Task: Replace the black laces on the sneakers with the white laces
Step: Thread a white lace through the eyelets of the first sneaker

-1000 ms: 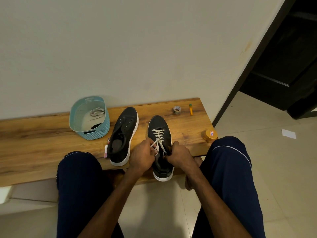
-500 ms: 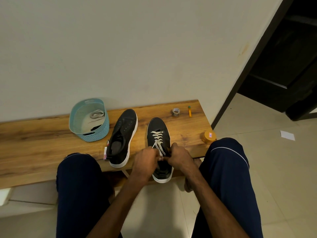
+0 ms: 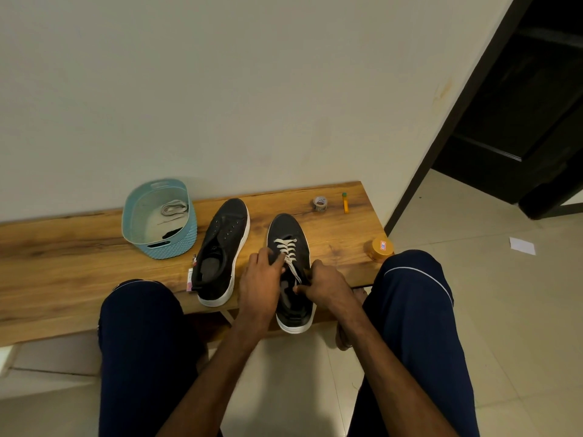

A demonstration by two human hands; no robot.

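Note:
Two black sneakers with white soles lie on a wooden bench (image 3: pixel 63 272). The right sneaker (image 3: pixel 288 228) carries a white lace (image 3: pixel 285 247) crossed through its eyelets. My left hand (image 3: pixel 258 279) rests on that shoe's left side, fingers on the lacing. My right hand (image 3: pixel 325 283) pinches the lace's free end over the shoe's opening. The left sneaker (image 3: pixel 224 241) has bare eyelets. A teal basket (image 3: pixel 176 244) at the left holds a coiled white lace (image 3: pixel 173 207) and a black lace (image 3: pixel 172 232).
A small tape roll (image 3: pixel 320 203) and an orange marker (image 3: pixel 346 203) lie near the bench's back right. An orange-lidded jar (image 3: pixel 381 249) stands at the right edge by my knee. A wall rises behind; a dark doorway opens at the right.
My left hand has slid up from the lace ends onto the side of the lacing. My right hand keeps the lace end and has shifted slightly toward me.

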